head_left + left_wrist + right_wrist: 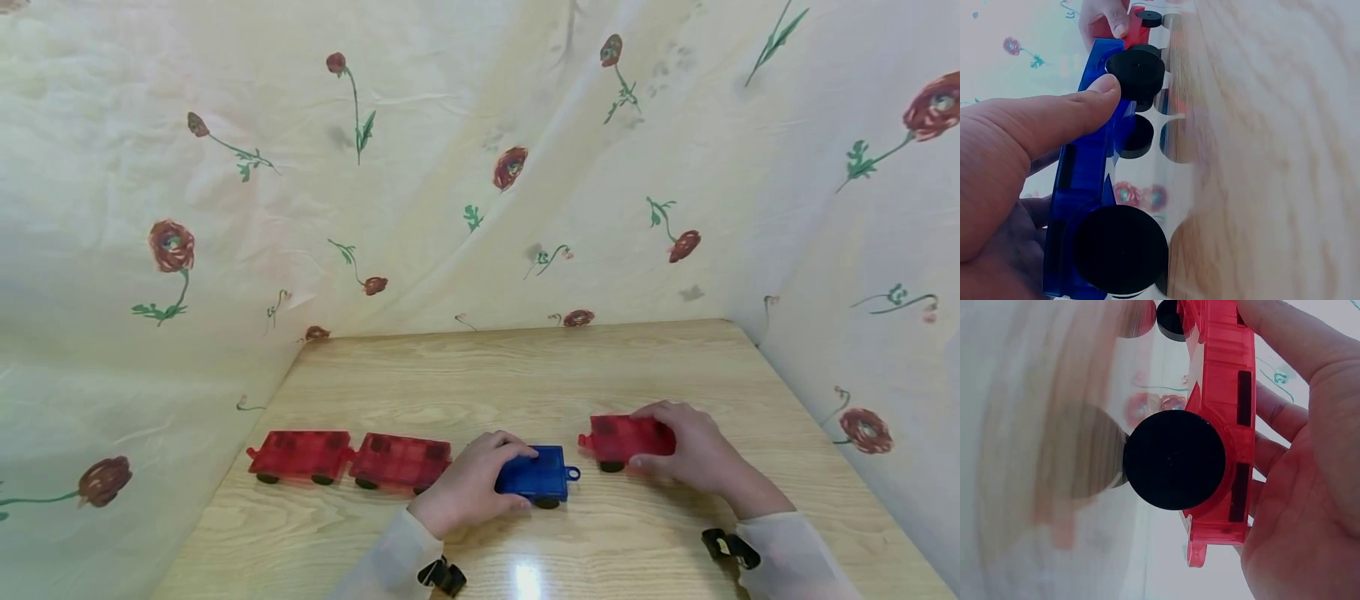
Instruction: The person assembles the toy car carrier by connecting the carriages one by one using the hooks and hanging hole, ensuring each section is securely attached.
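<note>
My left hand (pixel 480 483) grips a blue toy train car (pixel 551 471) by its sides, thumb at the near edge and fingers over the far one. In the left wrist view the thumb lies along the blue plastic above the black wheels (pixel 1121 250). A short gap away to the right, my right hand (pixel 693 450) holds a translucent red toy train car (pixel 618 435) across its right part. The right wrist view shows that car's large black wheel (pixel 1174 460) near the tabletop. A small loop sticks out from the blue car toward the red one's left-hand hook.
Two more red cars stand in a row at left, the outer car (pixel 307 452) and the inner car (pixel 405 460), end to end. The wooden tabletop (pixel 480 367) meets a flowered cloth (pixel 420 167) at the back and sides.
</note>
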A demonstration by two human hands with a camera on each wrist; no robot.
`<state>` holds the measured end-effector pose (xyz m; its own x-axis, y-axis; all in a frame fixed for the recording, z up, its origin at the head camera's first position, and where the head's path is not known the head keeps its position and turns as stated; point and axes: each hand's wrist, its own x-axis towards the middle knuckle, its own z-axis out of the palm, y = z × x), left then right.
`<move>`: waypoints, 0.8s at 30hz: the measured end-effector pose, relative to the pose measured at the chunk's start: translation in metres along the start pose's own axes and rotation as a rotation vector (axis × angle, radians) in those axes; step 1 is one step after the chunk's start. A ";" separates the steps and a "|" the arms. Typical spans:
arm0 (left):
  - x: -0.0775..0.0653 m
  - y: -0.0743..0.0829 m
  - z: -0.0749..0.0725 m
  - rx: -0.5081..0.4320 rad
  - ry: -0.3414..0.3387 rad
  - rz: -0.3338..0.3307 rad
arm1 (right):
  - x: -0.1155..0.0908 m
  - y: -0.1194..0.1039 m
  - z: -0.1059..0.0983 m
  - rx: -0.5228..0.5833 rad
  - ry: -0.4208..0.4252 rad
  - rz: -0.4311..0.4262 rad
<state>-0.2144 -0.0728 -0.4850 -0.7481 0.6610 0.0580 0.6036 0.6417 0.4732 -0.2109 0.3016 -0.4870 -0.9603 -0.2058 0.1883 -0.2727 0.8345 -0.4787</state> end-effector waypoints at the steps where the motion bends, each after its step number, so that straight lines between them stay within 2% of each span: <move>1: 0.000 0.000 0.000 -0.005 0.003 0.000 | 0.000 0.000 0.001 0.000 -0.001 0.001; 10: -0.001 -0.001 -0.001 -0.052 0.014 -0.001 | 0.000 -0.007 0.003 0.011 -0.022 0.009; 24: 0.000 -0.002 0.000 -0.069 0.029 0.011 | -0.002 -0.015 0.003 0.011 -0.022 -0.064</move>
<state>-0.2152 -0.0742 -0.4854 -0.7497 0.6558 0.0890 0.5926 0.6053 0.5314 -0.2052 0.2883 -0.4824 -0.9419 -0.2701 0.1998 -0.3343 0.8135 -0.4759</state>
